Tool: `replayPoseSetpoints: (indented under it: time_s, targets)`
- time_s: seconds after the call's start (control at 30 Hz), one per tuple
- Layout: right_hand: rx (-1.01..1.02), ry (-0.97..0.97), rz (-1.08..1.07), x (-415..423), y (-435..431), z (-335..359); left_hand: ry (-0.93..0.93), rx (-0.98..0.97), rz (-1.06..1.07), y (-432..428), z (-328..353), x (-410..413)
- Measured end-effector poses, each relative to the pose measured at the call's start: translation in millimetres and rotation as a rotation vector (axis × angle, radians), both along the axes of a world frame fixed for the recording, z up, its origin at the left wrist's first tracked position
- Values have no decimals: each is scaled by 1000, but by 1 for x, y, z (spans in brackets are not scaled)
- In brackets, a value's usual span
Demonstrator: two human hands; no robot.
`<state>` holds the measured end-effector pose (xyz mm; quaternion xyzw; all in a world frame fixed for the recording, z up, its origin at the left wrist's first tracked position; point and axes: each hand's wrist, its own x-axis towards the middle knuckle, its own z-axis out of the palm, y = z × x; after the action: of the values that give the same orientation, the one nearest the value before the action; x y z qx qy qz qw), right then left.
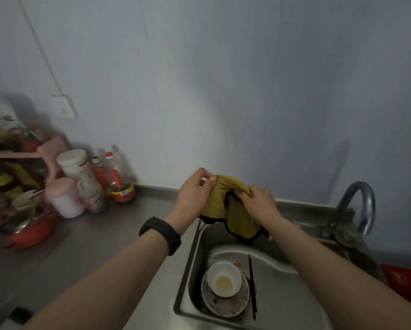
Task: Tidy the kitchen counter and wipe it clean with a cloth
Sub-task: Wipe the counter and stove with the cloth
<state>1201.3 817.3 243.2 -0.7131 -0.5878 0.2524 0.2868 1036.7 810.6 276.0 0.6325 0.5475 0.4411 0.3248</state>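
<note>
Forearms, both hands [195, 194] gripping cloth [235, 210], hanging downward

1 view only, worn on the person's head. Looks forward and down along both forearms, facing a bare wall [247, 79]. Close in: sink [195, 246] fills the lower middle, tap [357, 206] at right edge, counter [85, 234] running off left. Wide lens, edges bowed. Left side blurred. No second view to overlap.
</note>
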Motion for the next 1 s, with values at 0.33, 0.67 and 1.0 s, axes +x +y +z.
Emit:
replayPoseSetpoints:
  time_s: [0.33, 0.67, 1.0]
  targets:
    - [-306, 708, 33, -159, 2, -42, -158, -234, -57, -31, -43, -118]
    - [-225, 1026, 290, -246, 22, -50, -145, -494, -9, 22, -68, -240]
    - [-107, 868, 138, -310, 37, -72, -223, -498, -87, 60, -89, -321]
